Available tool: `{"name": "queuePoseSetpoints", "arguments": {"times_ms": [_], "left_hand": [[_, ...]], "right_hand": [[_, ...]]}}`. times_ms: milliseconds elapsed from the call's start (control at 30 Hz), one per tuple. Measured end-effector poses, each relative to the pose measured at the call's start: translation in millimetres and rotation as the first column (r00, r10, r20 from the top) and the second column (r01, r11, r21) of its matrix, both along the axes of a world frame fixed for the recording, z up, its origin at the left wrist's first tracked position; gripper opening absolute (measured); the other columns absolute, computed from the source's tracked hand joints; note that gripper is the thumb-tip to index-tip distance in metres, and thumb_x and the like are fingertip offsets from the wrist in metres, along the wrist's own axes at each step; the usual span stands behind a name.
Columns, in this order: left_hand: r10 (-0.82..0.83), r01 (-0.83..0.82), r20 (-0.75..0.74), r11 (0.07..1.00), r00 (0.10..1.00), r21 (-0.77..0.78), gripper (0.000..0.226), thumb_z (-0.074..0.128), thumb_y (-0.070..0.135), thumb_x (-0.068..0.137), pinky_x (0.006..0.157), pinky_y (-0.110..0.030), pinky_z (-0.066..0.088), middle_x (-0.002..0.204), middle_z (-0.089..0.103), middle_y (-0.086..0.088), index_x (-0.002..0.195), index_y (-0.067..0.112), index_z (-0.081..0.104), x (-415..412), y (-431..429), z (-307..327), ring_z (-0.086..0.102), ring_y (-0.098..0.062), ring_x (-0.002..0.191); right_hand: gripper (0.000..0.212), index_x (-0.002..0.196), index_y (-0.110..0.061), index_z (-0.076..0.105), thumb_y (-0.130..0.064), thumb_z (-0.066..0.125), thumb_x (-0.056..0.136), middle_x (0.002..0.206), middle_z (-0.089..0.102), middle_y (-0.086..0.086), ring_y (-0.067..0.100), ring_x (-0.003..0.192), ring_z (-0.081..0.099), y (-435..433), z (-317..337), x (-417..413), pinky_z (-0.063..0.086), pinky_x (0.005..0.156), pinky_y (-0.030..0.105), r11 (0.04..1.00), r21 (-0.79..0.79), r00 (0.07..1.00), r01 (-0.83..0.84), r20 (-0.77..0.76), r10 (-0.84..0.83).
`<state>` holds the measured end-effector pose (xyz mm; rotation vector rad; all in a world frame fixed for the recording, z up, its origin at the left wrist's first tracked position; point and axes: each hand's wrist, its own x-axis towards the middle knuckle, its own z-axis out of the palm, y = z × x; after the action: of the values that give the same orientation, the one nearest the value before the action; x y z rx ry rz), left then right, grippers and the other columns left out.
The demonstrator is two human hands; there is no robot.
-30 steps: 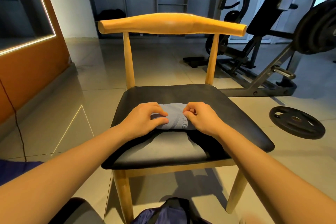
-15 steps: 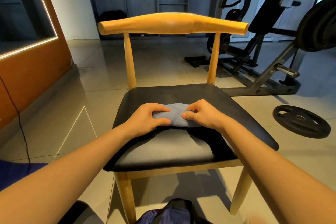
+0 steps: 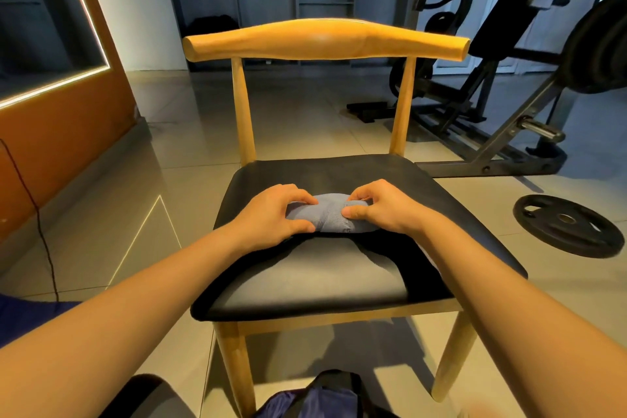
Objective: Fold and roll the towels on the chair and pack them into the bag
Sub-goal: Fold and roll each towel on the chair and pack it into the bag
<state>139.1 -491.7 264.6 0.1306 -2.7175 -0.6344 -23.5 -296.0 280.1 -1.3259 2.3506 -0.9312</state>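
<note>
A blue-grey towel lies rolled up in the middle of the black seat of a wooden chair. My left hand grips the roll's left end, fingers curled over the top and thumb at the front. My right hand grips the right end the same way, with the thumb pressed into the cloth. Part of a dark blue bag shows on the floor below the chair's front edge. The ends of the roll are hidden under my hands.
A weight plate lies on the tiled floor to the right of the chair. A weight machine stands behind it at the right. An orange wall panel runs along the left, with a thin black cable hanging down it.
The towel has been rolled tighter and further from me, into a thicker roll. Both hands moved forward with it and stay on its ends.
</note>
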Motion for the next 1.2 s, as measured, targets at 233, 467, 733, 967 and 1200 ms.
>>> {"name": "queuePoseSetpoints", "arguments": {"times_ms": [233, 467, 733, 967, 1200], "left_hand": [[0.018, -0.050, 0.159, 0.978, 0.987, 0.204, 0.026, 0.069, 0.029, 0.094, 0.093, -0.031, 0.051, 0.106, 0.072, 0.005, 0.119, 0.021, 0.073, -16.5, -6.7, 7.9, 0.066, -0.010, 0.099], [0.030, -0.030, 0.020, 1.000, 0.999, 0.007, 0.042, 0.080, 0.041, 0.081, 0.095, -0.030, 0.046, 0.114, 0.062, 0.012, 0.119, 0.029, 0.067, -19.3, -1.7, 9.3, 0.053, -0.010, 0.109], [0.071, -0.081, 0.103, 0.992, 0.992, 0.096, 0.030, 0.064, 0.031, 0.097, 0.096, -0.036, 0.051, 0.119, 0.070, 0.002, 0.125, 0.020, 0.070, -33.3, -8.8, 5.7, 0.062, -0.014, 0.106], [0.061, -0.096, 0.311, 0.990, 0.948, 0.099, 0.029, 0.050, 0.033, 0.104, 0.093, -0.029, 0.042, 0.119, 0.068, 0.004, 0.122, 0.022, 0.070, -59.8, -21.0, 11.0, 0.059, -0.015, 0.109], [0.104, -0.191, 0.518, 0.975, 0.849, 0.118, 0.031, 0.061, 0.043, 0.098, 0.087, -0.031, 0.049, 0.110, 0.067, -0.001, 0.113, 0.018, 0.072, -80.1, -31.6, 32.4, 0.061, -0.021, 0.103]], "right_hand": [[0.031, 0.111, -0.024, 0.072, -0.036, 0.080, 0.084, 0.112, 0.069, -0.005, 0.015, 0.105, 0.063, 1.9, -5.0, -6.3, 0.056, 0.091, 0.036, 0.997, -0.068, 0.997, 0.022, -0.077, -0.027], [0.018, 0.105, -0.018, 0.075, -0.029, 0.064, 0.097, 0.099, 0.073, 0.004, 0.023, 0.098, 0.066, -5.6, -8.9, -8.9, 0.055, 0.087, 0.039, 0.996, -0.017, 0.994, 0.084, -0.062, -0.085], [0.039, 0.116, -0.025, 0.066, -0.039, 0.080, 0.083, 0.123, 0.062, -0.003, 0.017, 0.111, 0.057, -13.7, 2.3, -14.3, 0.053, 0.094, 0.037, 0.996, 0.006, 0.982, 0.091, -0.168, -0.089], [0.026, 0.119, -0.022, 0.072, -0.034, 0.056, 0.101, 0.115, 0.071, 0.000, 0.021, 0.108, 0.062, -17.7, -9.4, -20.3, 0.052, 0.097, 0.042, 0.990, 0.037, 0.987, 0.136, -0.094, -0.132], [0.028, 0.103, -0.027, 0.067, -0.034, 0.041, 0.103, 0.107, 0.070, 0.001, 0.027, 0.101, 0.061, -28.1, -18.4, -15.8, 0.051, 0.095, 0.048, 0.972, 0.031, 0.965, 0.234, -0.127, -0.229]]}}
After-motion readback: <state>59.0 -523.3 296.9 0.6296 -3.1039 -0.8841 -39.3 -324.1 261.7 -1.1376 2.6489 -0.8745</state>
